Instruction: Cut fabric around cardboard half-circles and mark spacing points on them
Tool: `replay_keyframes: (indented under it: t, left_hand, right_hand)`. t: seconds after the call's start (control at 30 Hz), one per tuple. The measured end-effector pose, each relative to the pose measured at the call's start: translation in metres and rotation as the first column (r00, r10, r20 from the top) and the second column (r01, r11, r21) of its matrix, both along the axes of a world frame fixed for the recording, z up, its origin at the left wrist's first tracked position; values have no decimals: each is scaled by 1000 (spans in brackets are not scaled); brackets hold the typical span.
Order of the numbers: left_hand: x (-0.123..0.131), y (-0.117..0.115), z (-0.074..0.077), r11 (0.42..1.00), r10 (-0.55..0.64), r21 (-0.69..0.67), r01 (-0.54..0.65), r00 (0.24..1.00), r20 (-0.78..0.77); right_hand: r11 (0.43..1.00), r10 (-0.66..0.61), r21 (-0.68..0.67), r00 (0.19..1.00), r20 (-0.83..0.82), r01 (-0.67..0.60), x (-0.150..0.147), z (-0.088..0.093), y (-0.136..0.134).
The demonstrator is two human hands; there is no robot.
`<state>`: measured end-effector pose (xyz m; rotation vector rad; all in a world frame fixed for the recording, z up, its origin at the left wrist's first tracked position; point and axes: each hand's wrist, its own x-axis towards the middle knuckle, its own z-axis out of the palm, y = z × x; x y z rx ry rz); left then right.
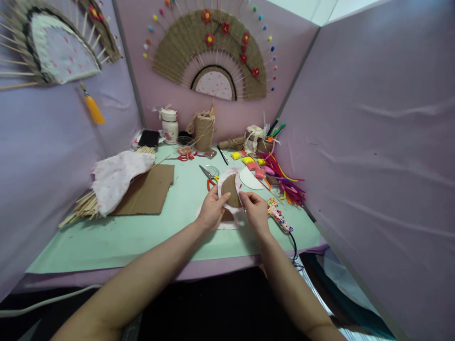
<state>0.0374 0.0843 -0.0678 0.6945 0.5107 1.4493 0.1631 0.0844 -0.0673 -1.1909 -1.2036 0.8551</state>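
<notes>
My left hand (pixel 212 209) grips a brown cardboard half-disc (pixel 232 190) with its thumb across the front. White fabric with pink spots (pixel 223 177) lies behind the cardboard and shows around its edge. At the right side of this piece, the closed fingers of my right hand (pixel 256 212) pinch the fabric's border. Beneath my hands on the table lies another spotted fabric piece (pixel 227 226) with brown cardboard (pixel 227 216) on it, partly covered by my left hand. A white half-disc (pixel 250 179) rests just beyond my right hand.
A patterned glue gun (pixel 280 219) with a black cord lies at the right. Scissors (pixel 206 173) lie behind my left hand. Cardboard (pixel 149 192), sticks (pixel 85 207) and draped fabric (pixel 119 177) occupy the left. Pipe cleaners (pixel 284 182), twine (pixel 204 131) and a white bottle (pixel 169 127) stand farther back.
</notes>
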Motion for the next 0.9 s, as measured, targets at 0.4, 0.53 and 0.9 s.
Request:
replay_keyframes:
  t: [0.4, 0.53, 0.9]
  left_hand:
    - [1, 0, -1, 1000, 25, 14, -25, 999, -26]
    - [0, 2, -3, 999, 43, -21, -44, 999, -25]
    - [-1, 2, -7, 998, 65, -24, -66, 997, -40]
  right_hand:
    - [999, -17, 36, 997, 82, 14, -5, -4, -2]
    - [996, 82, -26, 994, 70, -80, 6, -3, -4]
    - [996, -7, 91, 977, 215, -13, -2, -15, -8]
